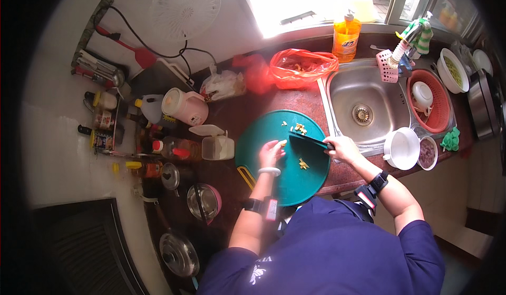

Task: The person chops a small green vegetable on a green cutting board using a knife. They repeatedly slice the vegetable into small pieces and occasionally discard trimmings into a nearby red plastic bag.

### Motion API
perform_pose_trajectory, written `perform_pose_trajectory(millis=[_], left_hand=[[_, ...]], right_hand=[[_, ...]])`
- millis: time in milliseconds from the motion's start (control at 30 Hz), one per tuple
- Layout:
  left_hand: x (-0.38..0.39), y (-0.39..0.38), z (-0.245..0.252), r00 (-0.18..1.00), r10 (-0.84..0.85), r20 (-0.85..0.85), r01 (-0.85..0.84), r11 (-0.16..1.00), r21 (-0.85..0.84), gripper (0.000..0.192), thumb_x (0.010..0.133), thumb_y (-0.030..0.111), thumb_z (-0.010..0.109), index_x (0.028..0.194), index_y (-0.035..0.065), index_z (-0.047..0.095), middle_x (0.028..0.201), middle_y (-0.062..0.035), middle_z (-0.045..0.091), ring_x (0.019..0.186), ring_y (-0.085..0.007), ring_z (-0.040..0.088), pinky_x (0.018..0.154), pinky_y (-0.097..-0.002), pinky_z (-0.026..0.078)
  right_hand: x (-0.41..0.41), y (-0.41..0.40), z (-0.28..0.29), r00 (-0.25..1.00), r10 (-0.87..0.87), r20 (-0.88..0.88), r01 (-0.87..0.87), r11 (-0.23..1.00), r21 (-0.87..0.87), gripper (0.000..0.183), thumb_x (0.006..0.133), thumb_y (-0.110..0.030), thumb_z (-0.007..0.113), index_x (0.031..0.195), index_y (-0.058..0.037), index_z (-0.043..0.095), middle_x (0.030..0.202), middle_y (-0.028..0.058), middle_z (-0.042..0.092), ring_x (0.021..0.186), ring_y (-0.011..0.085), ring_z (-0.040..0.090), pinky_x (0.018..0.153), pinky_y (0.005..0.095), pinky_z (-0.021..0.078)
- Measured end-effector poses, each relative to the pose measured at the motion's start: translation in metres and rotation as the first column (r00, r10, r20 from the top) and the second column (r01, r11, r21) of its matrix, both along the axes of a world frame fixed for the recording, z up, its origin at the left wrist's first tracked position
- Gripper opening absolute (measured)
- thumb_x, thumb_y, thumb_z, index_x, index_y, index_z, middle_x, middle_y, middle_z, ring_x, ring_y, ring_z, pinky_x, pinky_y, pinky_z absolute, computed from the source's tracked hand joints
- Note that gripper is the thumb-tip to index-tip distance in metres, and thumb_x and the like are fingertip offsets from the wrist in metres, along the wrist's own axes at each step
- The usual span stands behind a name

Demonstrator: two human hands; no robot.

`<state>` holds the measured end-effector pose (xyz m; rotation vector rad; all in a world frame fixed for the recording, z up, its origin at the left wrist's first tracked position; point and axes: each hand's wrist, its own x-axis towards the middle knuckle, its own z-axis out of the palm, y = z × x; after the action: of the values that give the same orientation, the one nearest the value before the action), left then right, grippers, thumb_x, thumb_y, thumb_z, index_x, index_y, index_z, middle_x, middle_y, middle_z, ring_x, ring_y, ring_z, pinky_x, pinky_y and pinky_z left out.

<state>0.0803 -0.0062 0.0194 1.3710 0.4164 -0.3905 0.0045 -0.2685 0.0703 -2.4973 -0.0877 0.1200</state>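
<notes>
A round green cutting board (261, 137) lies on the counter before me. My right hand (340, 148) grips the handle of a dark-bladed kitchen knife (308, 138), whose blade reaches left over the board. Between the fingertips of my left hand (271, 152) is a small pale-yellow food piece (283, 142), just left of the blade. Chopped yellowish bits (300, 128) are gathered near the knife tip, and a second little pile of cut strips (303, 163) sits nearer to me. What the food is, I cannot tell.
A red plastic bag (302, 73) stands behind the board, beside a steel sink (361, 97). White pot (401, 148) and bowl of purplish food (427, 154) stand at the sink's front. Leftward are an open-lidded container (218, 148), a pink kettle (185, 107) and a metal bowl (199, 202).
</notes>
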Motion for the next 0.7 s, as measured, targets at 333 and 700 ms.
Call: perform_pose_trajectory(millis=[333,700], left_hand=[[-0.016,0.016,0.021,0.872,-0.459,-0.171,0.474,0.879,0.054,0.016,0.084,0.012,0.066,0.093,-0.0006,0.065,0.084,-0.0083,0.067,0.065,-0.0124,0.061,0.06,-0.0244,0.052],[-0.013,0.019,0.036,0.594,-0.799,-0.095,0.663,0.42,0.619,0.026,0.07,0.017,0.077,0.09,0.0029,0.067,0.087,-0.0115,0.068,0.081,-0.0204,0.064,0.074,-0.0328,0.051]], right_hand=[[0.007,0.009,0.008,0.998,-0.053,0.034,0.049,0.993,0.103,0.034,0.071,-0.022,0.072,0.103,-0.0124,0.064,0.083,0.013,0.066,0.08,0.0319,0.064,0.072,0.0398,0.0506],[-0.006,0.006,0.028,0.999,0.038,-0.002,-0.038,0.999,0.003,0.031,0.076,-0.022,0.07,0.105,-0.0154,0.063,0.083,0.013,0.067,0.08,0.0325,0.065,0.072,0.0414,0.0515]])
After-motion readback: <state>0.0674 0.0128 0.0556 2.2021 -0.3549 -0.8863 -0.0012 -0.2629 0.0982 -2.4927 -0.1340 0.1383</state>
